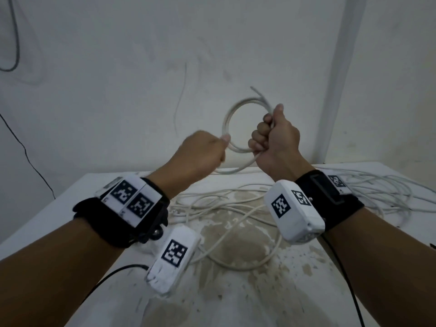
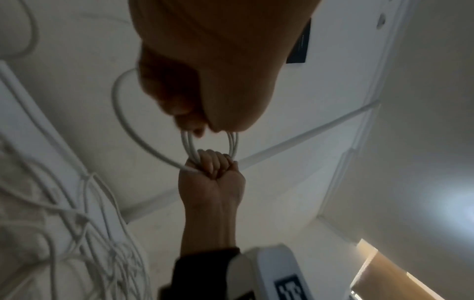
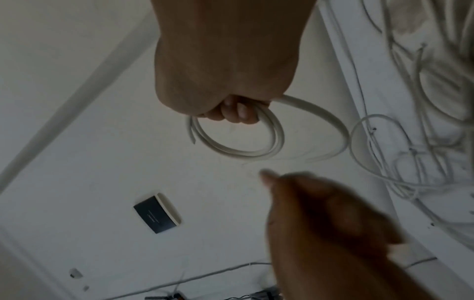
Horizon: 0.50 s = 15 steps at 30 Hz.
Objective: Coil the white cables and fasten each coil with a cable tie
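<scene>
A small coil of white cable [image 1: 227, 119] is held up in the air in front of the wall, above the table. My right hand [image 1: 264, 134] grips the coil's right side in a fist; the cable's cut end sticks out above the thumb. My left hand [image 1: 223, 140] pinches the cable at the coil's left side. A slack strand hangs in a loop from under the right fist to the left hand. From the left wrist, the coil [image 2: 188, 143] spans both hands. The right wrist view shows the coil [image 3: 256, 155] under the curled right fingers [image 3: 238, 114], with the left hand [image 3: 266, 176] blurred.
Several loose white cables [image 1: 224, 208] lie tangled across the stained white table [image 1: 259, 303], with a bigger heap [image 1: 377, 192] at its back right. The wall stands right behind the table. A thin black wire [image 1: 28, 156] hangs at the left.
</scene>
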### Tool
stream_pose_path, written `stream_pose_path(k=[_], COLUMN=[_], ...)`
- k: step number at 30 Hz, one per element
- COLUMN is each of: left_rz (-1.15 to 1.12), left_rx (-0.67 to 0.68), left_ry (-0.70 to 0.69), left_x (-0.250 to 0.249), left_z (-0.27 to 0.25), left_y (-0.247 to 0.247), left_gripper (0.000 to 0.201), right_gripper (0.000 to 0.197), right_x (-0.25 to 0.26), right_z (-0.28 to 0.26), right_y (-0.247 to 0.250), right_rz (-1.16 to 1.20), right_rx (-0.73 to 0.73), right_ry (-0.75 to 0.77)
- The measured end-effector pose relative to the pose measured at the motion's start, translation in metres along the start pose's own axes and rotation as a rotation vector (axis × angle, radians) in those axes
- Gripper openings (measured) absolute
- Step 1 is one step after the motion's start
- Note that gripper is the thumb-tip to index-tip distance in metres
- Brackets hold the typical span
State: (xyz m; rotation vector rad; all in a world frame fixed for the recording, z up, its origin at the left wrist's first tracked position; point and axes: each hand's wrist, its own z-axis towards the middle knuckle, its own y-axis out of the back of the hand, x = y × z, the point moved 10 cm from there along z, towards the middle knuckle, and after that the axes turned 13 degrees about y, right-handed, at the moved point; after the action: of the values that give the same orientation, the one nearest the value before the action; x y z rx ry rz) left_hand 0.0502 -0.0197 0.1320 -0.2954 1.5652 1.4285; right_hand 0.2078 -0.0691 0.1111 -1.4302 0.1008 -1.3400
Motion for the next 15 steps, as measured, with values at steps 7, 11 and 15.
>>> stream_pose_path(k=[7,11,15], left_rz=[-0.630,-0.791,-0.802], left_rx=[0.127,-0.077,-0.136], left_ry=[0.326,0.243,0.246], left_x=[0.036,0.040,0.046], left_z=[-0.004,0.013,0.016], left_y=[-0.035,-0.007,-0.003], left_gripper=[0.038,0.029,0.030], right_gripper=[0.047,0.045,0.045], right_x=[-0.017,-0.032,-0.043], right_z=[-0.006,-0.016,-0.023], right_y=[-0.007,-0.007,-0.005], right_rz=[0.218,0.199,0.170], right_rx=[-0.034,0.000,0.066], right_ry=[-0.035,-0.056,-0.102])
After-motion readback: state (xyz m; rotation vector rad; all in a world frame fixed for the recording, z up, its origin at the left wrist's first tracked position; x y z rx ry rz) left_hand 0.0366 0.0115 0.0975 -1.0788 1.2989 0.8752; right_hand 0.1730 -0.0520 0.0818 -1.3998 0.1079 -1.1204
